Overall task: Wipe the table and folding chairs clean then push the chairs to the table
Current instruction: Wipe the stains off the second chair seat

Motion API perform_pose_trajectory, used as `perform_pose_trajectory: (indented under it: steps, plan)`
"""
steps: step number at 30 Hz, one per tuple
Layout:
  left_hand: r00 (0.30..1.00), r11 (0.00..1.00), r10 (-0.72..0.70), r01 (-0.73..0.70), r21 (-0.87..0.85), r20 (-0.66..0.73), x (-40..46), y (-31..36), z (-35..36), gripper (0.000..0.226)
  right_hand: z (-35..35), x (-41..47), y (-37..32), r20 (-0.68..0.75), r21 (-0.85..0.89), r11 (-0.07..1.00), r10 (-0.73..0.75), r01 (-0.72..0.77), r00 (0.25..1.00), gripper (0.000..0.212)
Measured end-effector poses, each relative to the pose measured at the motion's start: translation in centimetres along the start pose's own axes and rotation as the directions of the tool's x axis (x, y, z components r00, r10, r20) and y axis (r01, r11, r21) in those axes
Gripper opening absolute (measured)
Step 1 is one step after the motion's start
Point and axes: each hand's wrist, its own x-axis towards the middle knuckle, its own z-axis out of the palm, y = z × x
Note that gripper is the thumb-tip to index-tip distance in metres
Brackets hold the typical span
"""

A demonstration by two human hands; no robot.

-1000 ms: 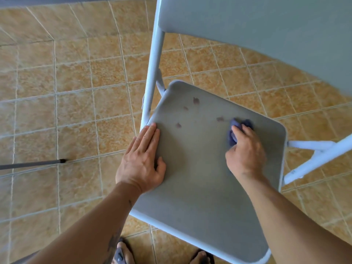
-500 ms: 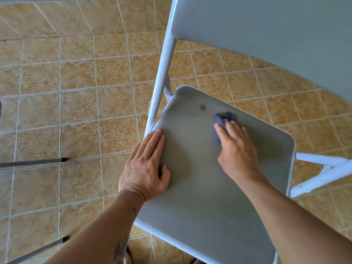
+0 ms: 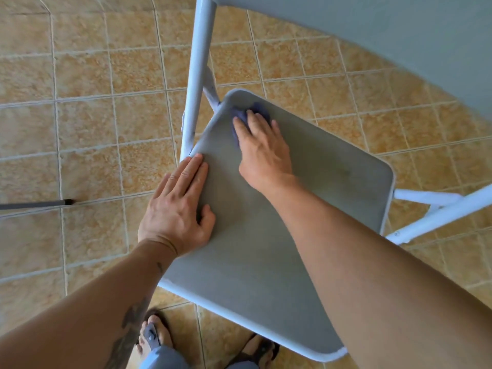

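A grey folding chair seat (image 3: 266,249) with a pale blue-white metal frame (image 3: 198,75) fills the middle of the head view. Its grey backrest (image 3: 386,30) spans the top right. My left hand (image 3: 178,206) lies flat on the seat's left edge, fingers together, holding nothing. My right hand (image 3: 262,147) presses a small blue-purple cloth (image 3: 239,115) against the seat's far left corner, close to the frame tube. The cloth is mostly hidden under my fingers. The visible seat surface shows no dark spots.
Tan floor tiles (image 3: 93,115) surround the chair. A thin dark metal leg (image 3: 37,204) reaches in from the left edge. My sandalled feet (image 3: 157,334) stand right at the seat's front edge. The chair's right frame tubes (image 3: 439,209) stick out on the right.
My right hand has slid the cloth from the seat's right-middle to its far left corner. The dark spots seen earlier no longer show. My left hand stays on the left edge.
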Motion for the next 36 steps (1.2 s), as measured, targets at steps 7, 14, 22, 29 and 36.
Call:
perform_pose_trajectory:
  steps: [7, 14, 22, 29, 36]
  plan:
    - [0.999, 1.000, -0.017, 0.017, -0.006, 0.039, -1.7, 0.8, 0.7, 0.078, -2.4, -5.1, 10.0, 0.063, -0.116, 0.906, 0.415, -0.407, 0.908, 0.055]
    - [0.999, 0.999, -0.032, 0.031, 0.010, 0.024, -2.1, -0.5, 0.1, 0.078, -1.3, -6.8, 1.9, -0.063, 0.144, 0.983, 0.121, -0.111, 0.991, 0.056]
    - [1.000, 0.999, -0.019, 0.019, 0.032, 0.003, -1.0, 0.7, 0.5, 0.077, -1.3, -14.3, 12.6, -0.056, -0.062, 0.802, 0.591, -0.594, 0.805, 0.063]
    - [0.996, 0.998, -0.054, 0.055, 0.013, -0.065, -0.9, 3.4, 0.6, 0.072, -3.0, -15.5, 7.4, -0.060, 0.068, 0.872, 0.488, -0.484, 0.871, 0.053]
    - [0.967, 0.964, 0.249, -0.242, 0.107, -0.048, 2.9, 3.8, 1.4, 0.067, -1.8, -13.2, 6.8, -0.052, 0.155, 0.988, 0.018, -0.010, 0.998, 0.064]
